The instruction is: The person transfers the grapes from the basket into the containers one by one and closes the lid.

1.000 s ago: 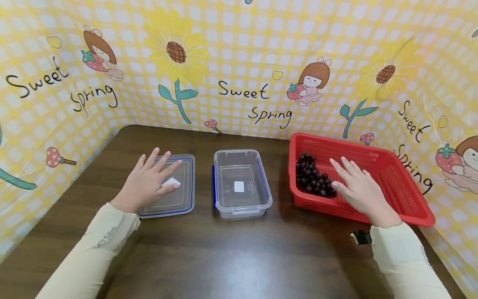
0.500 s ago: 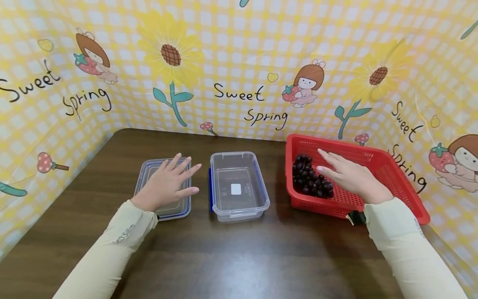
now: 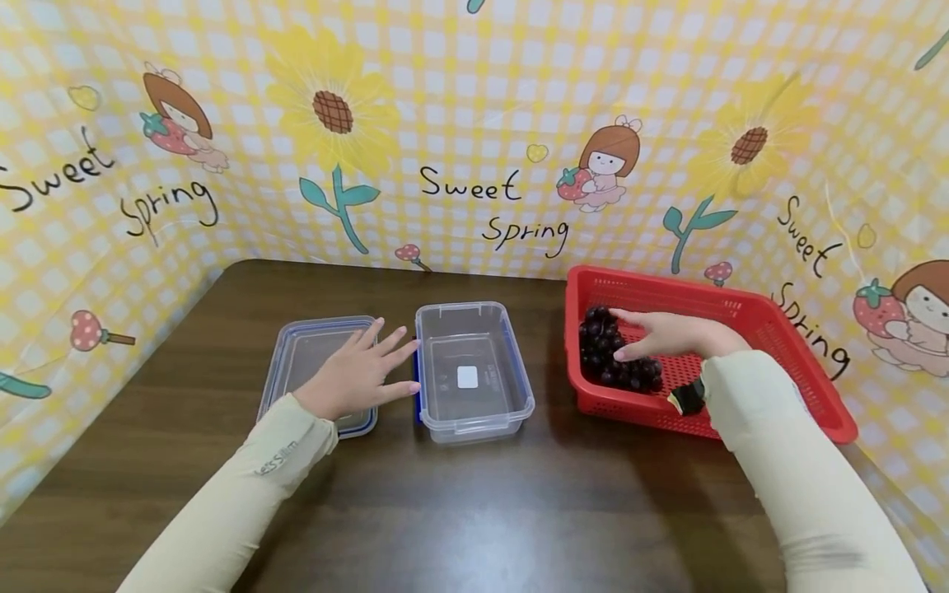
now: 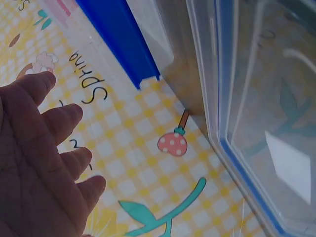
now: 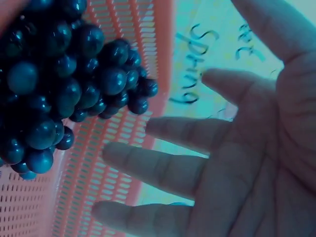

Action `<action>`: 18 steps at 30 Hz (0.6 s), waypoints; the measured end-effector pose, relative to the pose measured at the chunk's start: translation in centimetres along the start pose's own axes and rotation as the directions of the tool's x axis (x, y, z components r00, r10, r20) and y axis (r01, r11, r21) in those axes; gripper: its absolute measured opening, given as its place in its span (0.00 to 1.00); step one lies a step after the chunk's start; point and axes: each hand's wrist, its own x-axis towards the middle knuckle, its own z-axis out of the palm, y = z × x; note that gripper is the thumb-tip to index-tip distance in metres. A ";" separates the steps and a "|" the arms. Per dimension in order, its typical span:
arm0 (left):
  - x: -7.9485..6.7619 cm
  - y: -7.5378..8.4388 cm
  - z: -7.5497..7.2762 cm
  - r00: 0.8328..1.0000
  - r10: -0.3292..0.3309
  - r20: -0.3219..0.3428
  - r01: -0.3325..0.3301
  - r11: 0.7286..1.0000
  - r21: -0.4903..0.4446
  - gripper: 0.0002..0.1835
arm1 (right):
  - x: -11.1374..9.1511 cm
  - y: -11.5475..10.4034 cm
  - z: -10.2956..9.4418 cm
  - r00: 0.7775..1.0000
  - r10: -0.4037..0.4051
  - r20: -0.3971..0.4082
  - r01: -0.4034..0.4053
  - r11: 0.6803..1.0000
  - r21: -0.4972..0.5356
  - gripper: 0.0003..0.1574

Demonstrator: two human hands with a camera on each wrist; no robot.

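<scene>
A bunch of dark grapes [image 3: 604,350] lies in the left end of the red basket [image 3: 801,362]. Over the basket, my right hand [image 3: 667,333] reaches in with its fingers spread around the near side of the bunch; in the right wrist view the fingers [image 5: 158,168] are apart and hold nothing. My left hand [image 3: 363,375] is spread above the right part of the clear lid [image 3: 296,354]. Its fingertips come close to the blue side flap of the clear plastic container [image 3: 474,346], which stands uncovered with a white label on its bottom.
The brown wooden table [image 3: 445,519] carries the lid, container and basket in a row. A yellow checked cloth [image 3: 460,99] with printed flowers hangs behind and at both sides. A black piece [image 3: 688,398] sits at the right cuff.
My right hand has moved left and lowered to the grapes. My left hand has shifted right, from over the lid toward the container. The lid, container and basket stay put.
</scene>
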 end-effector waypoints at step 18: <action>2.0 0.5 2.3 0.988 -0.102 0.113 0.125 0.967 -0.223 0.41 | 4.8 0.8 -0.9 0.987 0.149 -0.062 -0.138 0.978 0.158 0.52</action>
